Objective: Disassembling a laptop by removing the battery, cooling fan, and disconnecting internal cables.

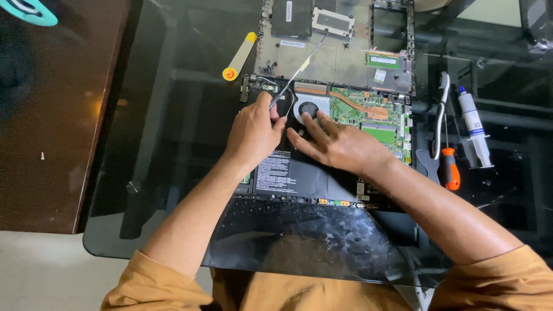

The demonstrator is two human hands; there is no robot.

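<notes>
Head view shows an opened laptop (322, 173) at frame centre on a glass table (173, 115). The left hand (253, 133) pinches a thin metal tool (296, 74) whose tip sits at the upper left edge of the fan (310, 107). The right hand (340, 145) grips nothing and lies flat, fingertips (314, 120) pressing the fan's lower rim. A slip of the tool could scratch the green board (377, 118) just right of the fan or nick the wires at its upper left corner. The loose screw (42, 155) at left on the brown table (57, 115) could roll away. A screwdriver (450, 167) and syringe (473, 124) lie at right, near the table's edge.
</notes>
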